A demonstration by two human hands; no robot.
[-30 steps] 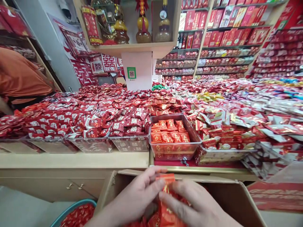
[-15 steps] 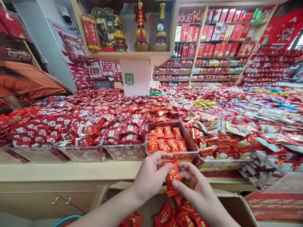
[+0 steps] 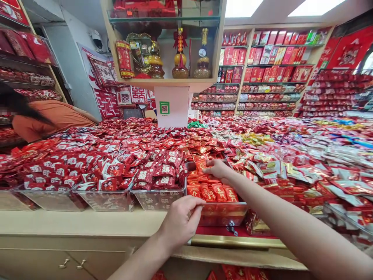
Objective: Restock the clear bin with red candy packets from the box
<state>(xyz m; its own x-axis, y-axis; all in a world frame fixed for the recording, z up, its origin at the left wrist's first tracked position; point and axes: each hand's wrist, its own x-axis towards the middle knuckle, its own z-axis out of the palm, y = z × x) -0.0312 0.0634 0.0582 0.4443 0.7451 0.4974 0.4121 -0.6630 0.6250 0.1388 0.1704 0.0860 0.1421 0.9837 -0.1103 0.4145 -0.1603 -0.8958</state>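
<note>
My right hand (image 3: pixel 218 170) reaches over the clear plastic bin (image 3: pixel 223 214) of red packets with gold lettering. Its fingers hold a red wrapped snack packet (image 3: pixel 200 166) above the back part of that bin. Rows of the same packets (image 3: pixel 208 192) lie inside, several standing side by side at the front. My left hand (image 3: pixel 182 217) is at the bin's front left corner, fingers curled toward the thumb, with nothing visible between them. Below the counter edge is an open cardboard box (image 3: pixel 233 254) with more red packets (image 3: pixel 244 272) in it, partly out of view.
Neighbouring clear bins (image 3: pixel 159 198) of dark red packets line the counter (image 3: pixel 87 221). A display cabinet (image 3: pixel 163 82) with bottles overhangs the goods. A person in an orange top (image 3: pixel 62 114) bends over at the left. Stocked shelves (image 3: pixel 271 70) stand behind.
My right hand has moved up and forward from above the box to over the bin, carrying the packet. My left hand has let go of it and lowered slightly. The view has tilted up.
</note>
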